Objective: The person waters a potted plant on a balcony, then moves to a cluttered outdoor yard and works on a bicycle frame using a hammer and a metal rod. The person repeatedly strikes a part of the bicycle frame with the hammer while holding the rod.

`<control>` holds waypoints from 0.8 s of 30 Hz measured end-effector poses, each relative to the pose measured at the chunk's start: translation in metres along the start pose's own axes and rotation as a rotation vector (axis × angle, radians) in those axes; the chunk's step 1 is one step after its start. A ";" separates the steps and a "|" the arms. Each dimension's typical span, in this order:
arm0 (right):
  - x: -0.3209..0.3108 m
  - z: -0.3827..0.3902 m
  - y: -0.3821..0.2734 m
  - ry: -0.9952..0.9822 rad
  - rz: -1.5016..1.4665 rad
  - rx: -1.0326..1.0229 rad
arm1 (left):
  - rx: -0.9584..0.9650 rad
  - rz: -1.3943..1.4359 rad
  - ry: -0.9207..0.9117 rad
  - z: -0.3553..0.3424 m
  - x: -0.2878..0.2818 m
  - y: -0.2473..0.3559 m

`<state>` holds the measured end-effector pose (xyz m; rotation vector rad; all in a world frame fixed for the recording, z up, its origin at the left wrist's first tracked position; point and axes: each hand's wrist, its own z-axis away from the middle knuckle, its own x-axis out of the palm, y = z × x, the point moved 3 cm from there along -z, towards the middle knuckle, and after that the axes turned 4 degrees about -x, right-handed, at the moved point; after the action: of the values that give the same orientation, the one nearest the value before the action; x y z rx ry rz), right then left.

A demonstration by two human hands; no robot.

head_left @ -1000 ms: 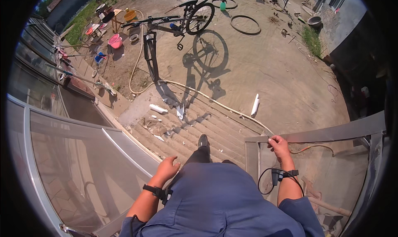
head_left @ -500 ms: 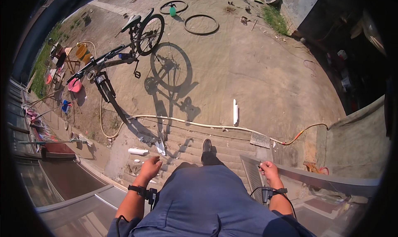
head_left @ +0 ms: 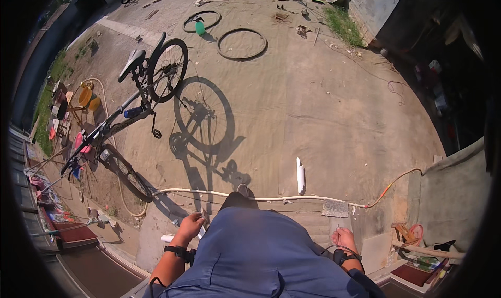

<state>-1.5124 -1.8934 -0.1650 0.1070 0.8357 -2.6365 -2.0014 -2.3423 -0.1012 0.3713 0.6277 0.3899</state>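
Observation:
My left hand hangs by my thigh, fingers loosely curved and apart, over the lower steps. My right hand is at my right side with curled fingers; what is in them is too small to make out. A foot shows beside a pale hose lying across the ground. Ahead on the left stands a black bicycle, casting a long shadow. A white tube lies beyond the hose, and a grey slab sits near my right hand.
Two loose tyres and a green sprayer lie farther out. Yellow buckets and clutter stand at left. A wall, a dark opening and a grey covered ledge border the right.
I have moved down the steps toward the yard; the bicycle and hose appear nearer. My right hand has left the metal door frame, which has passed out of view.

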 end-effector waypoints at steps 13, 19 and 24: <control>0.299 -0.163 -0.305 -0.157 0.192 -0.085 | 0.166 -0.066 -0.041 -0.348 -0.099 0.279; 0.365 -0.280 -0.459 -0.131 0.224 -0.040 | 0.165 -0.019 0.039 -0.475 -0.138 0.457; 0.436 -0.403 -0.607 -0.180 0.178 -0.025 | 0.026 -0.001 0.056 -0.528 -0.149 0.556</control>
<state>-2.1571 -1.3478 -0.2462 -0.0595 0.7609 -2.4267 -2.5748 -1.8165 -0.1759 0.3861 0.6876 0.3924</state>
